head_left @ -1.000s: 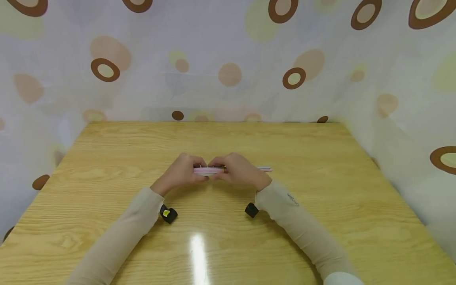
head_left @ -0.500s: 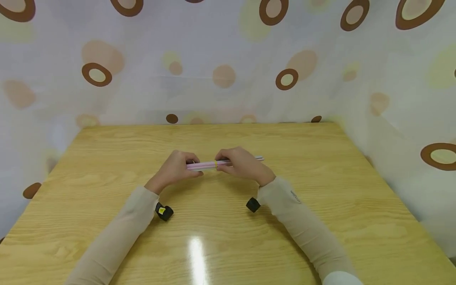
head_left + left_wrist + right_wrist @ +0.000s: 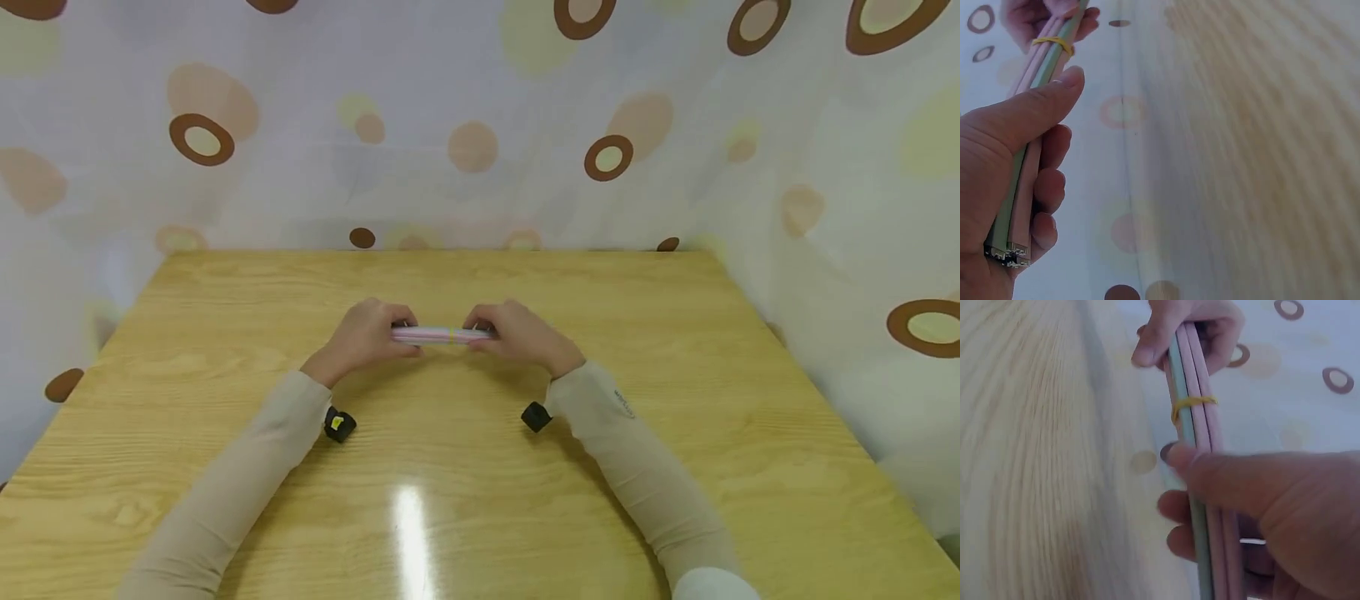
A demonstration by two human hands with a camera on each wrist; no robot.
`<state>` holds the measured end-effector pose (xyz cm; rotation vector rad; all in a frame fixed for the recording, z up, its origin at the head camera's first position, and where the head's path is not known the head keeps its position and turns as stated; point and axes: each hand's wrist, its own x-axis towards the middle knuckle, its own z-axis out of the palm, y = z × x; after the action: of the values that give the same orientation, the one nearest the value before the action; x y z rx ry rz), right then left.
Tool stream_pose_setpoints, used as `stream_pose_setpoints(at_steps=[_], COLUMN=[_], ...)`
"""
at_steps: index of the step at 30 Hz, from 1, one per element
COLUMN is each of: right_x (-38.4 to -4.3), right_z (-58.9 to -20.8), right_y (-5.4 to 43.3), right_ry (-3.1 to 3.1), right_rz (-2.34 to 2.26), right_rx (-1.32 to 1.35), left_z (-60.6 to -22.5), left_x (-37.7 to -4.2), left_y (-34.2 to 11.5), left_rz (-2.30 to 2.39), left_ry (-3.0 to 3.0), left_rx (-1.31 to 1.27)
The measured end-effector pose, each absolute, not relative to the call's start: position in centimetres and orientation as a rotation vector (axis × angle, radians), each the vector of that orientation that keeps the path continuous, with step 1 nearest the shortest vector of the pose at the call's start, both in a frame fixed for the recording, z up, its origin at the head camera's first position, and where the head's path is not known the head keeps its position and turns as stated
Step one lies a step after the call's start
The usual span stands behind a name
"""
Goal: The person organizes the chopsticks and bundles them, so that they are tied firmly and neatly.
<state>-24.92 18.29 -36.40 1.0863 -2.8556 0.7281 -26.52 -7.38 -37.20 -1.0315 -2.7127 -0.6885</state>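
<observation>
A bundle of pink and green chopsticks (image 3: pixel 430 336) is held level just over the table, one end in each hand. My left hand (image 3: pixel 365 335) grips its left part, thumb on the near side and fingers curled round the far side; square ends with silvery marks show below that palm in the left wrist view. My right hand (image 3: pixel 522 337) holds the right part between thumb and curled fingers. A yellow rubber band (image 3: pixel 1194 402) circles the bundle in the gap between the hands. In the head view, both ends of the bundle are hidden by the hands.
The wooden table (image 3: pixel 465 467) spreads out under both arms, with a bright light reflection near its front. Behind and beside it hangs a white curtain (image 3: pixel 420 183) with brown and peach spots. A black wrist camera (image 3: pixel 340 424) is strapped at the left cuff, another (image 3: pixel 536 416) at the right.
The hands have drawn apart from almost touching, baring more of the bundle and the yellow band. The bundle tilted, then came level; its right end, sticking out before, is now hidden.
</observation>
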Motion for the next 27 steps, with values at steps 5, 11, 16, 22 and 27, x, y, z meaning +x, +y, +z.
stream_pose_setpoints(at_steps=[5, 11, 16, 22, 27], right_x=[-25.8, -26.7, -27.3, -27.5, -27.4], right_z=[-37.9, -39.6, -40.3, -40.2, -40.4], right_y=[19.3, 21.0, 21.9, 22.1, 22.3], right_ry=[-2.930, -2.995, -2.995, -2.957, -2.916], right_rz=[0.820, 0.933, 0.974, 0.898, 0.838], right_rx=[1.041, 0.922, 0.878, 0.877, 0.929], left_z=[-37.6, -38.4, -38.6, -38.6, -39.0], left_x=[-27.7, -28.2, -28.5, -28.8, -28.9], left_y=[-9.0, -9.9, -9.9, -9.9, -10.3], left_rz=[-0.715, -0.713, -0.731, -0.816, -0.976], left_ry=[-2.838, -2.948, -2.959, -2.964, -2.994], left_rx=[-0.996, -1.075, -1.084, -1.070, -1.069])
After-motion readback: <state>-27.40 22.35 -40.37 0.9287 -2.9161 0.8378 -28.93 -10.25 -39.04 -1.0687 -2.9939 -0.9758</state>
